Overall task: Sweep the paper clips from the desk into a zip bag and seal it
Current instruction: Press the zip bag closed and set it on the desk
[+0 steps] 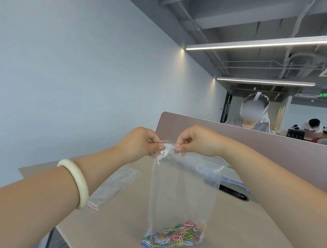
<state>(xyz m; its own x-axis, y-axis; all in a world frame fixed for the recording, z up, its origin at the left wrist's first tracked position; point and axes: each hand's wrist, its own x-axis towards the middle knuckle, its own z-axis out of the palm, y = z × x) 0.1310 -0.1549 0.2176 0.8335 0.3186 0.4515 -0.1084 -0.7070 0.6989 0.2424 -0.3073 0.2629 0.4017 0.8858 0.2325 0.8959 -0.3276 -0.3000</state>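
Observation:
A clear zip bag hangs upright above the desk, held by its top edge. My left hand and my right hand pinch the top strip close together, thumbs and fingers pressed on it. Several coloured paper clips lie heaped inside the bag's bottom, which rests on the desk. No loose clips show on the desk.
A second, flat empty zip bag lies on the desk to the left. A pinkish divider panel stands behind the desk, with a person seated beyond it. A dark cable slot is at right. A white bangle circles my left wrist.

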